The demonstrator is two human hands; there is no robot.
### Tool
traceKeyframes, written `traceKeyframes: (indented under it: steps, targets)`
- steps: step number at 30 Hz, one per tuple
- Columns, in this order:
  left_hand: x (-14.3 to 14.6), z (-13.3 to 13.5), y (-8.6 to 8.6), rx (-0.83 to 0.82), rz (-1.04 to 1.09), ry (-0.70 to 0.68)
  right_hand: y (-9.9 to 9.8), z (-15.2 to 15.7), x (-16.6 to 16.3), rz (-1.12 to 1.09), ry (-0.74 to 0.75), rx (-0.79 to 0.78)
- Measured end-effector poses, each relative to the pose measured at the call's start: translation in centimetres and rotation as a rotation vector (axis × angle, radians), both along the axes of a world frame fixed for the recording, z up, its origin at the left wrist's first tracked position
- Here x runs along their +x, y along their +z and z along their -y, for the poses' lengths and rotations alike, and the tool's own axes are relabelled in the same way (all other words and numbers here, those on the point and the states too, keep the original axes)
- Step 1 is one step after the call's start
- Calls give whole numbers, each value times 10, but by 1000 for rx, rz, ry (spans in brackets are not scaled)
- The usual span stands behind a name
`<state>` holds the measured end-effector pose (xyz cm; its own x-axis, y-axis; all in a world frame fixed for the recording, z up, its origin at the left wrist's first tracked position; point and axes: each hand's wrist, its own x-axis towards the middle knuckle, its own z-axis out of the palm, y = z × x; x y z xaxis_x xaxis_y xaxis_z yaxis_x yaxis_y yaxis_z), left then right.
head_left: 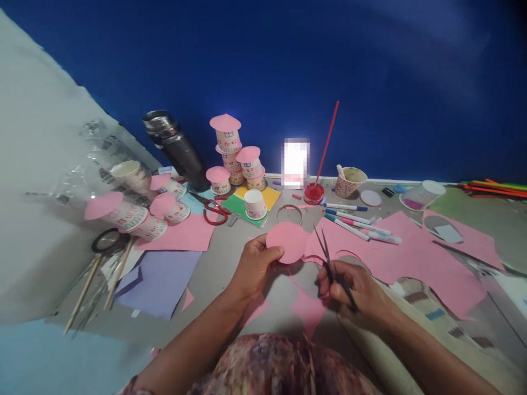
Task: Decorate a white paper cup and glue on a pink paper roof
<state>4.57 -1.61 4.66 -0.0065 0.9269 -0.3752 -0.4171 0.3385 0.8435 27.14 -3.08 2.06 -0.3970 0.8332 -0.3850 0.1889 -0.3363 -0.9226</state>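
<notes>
Between the thumb and fingers of my left hand [257, 263] is a round pink paper disc [287, 243], its face turned up toward me. My right hand [349, 288] grips dark scissors [327, 258]; their blades point up and away, slightly apart, just right of the disc and not touching it. Beneath and beside the hands lie pink paper offcuts [309, 310]. A large pink sheet [411, 247] with curved cut edges spreads to the right. Behind the disc rests a roll of tape [289, 215], partly covered by it.
Decorated paper cups with pink cone roofs [225, 131] stand stacked at the back, others lie at left. Nearby are a black flask [177, 151], red-handled scissors [214, 215], a lone cup [256, 204], markers [349, 219], a red pot with a stick [313, 193] and purple paper [160, 282].
</notes>
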Motion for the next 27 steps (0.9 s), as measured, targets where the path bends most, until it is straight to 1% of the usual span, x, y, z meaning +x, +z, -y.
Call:
traceKeyframes:
  steps: [2,4,8,12,18,22,27]
  targets:
    - [-10,-4,8,38,-39,29,2,2,1,70,118,-4]
    - [-16,-7,12,63,-61,37,3,4,0,150,199,-12]
    - [-17,-8,11,70,-54,12,-2,6,-3,229,260,-39]
    - [-14,-7,6,72,-45,-11,-4,5,-3,235,268,-44]
    - [-11,-5,0,87,-46,-25,3,3,-6,238,238,-58]
    - [-9,-4,-1,101,-49,-40,7,2,-8,207,223,-48]
    - [-10,-5,-2,102,-106,-49,5,3,-6,199,215,-40]
